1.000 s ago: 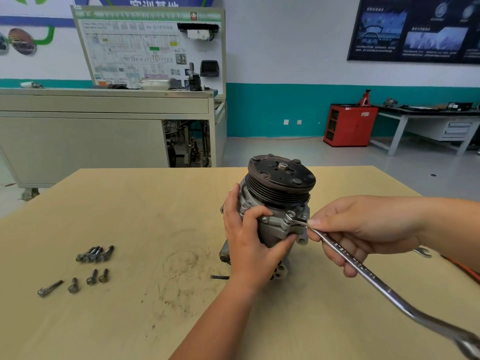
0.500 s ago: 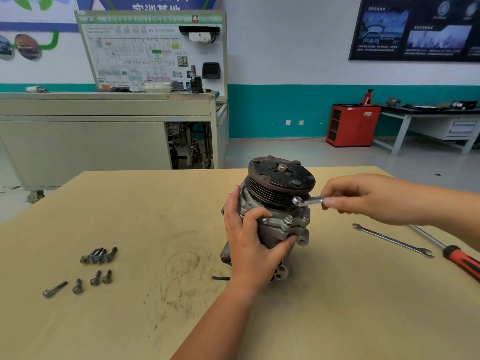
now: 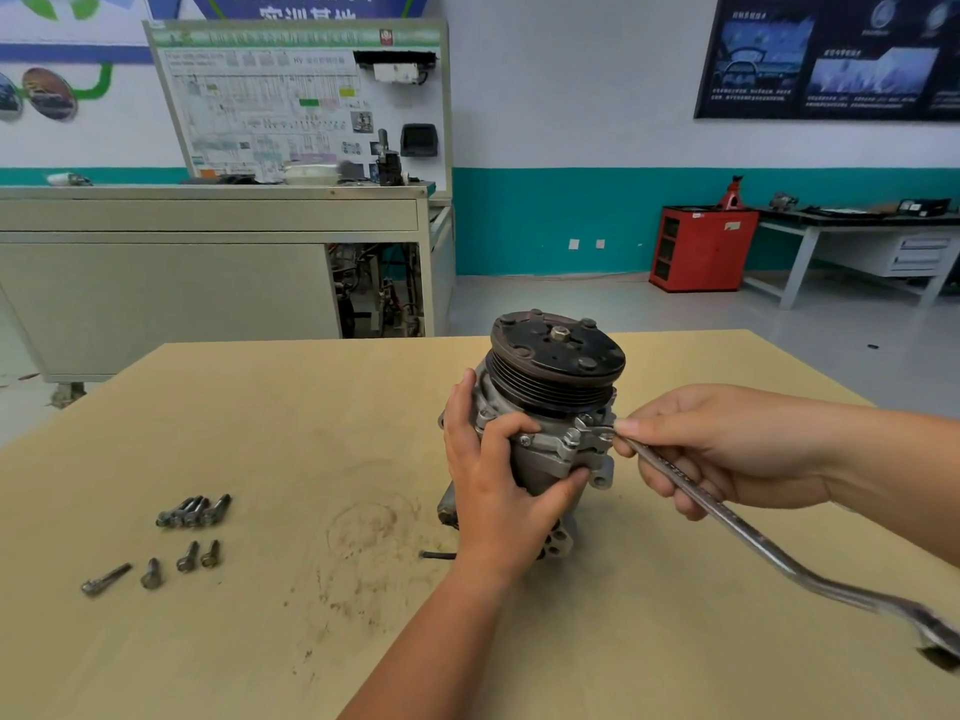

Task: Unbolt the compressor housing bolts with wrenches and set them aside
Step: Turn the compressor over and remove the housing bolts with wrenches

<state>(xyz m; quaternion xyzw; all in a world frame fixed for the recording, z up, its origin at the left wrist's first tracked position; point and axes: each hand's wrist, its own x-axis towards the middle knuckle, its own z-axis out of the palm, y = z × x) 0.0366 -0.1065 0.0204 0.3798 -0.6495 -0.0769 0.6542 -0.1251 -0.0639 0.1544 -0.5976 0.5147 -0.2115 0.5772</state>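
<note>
A grey compressor (image 3: 550,407) with a dark ribbed pulley on top stands upright in the middle of the tan table (image 3: 311,407). My left hand (image 3: 498,475) grips its housing from the left side. A long steel wrench (image 3: 737,527) lies in the grip of my right hand (image 3: 727,449), its head set on a bolt at the right flange of the housing (image 3: 587,433) and its handle running down to the right. Several removed bolts (image 3: 192,511) lie in a group at the left of the table, with more loose ones (image 3: 150,574) below them.
A small dark pin (image 3: 436,555) lies on the table just left of my left wrist. Beyond the table stand a grey cabinet bench (image 3: 208,262) with a diagram board, a red cabinet (image 3: 701,249) and a workbench (image 3: 857,236) at the far right.
Half a second ago my right hand held the wrench head up beside the pulley. It has since come down, and the wrench head now sits on the flange bolt. My left hand has stayed put.
</note>
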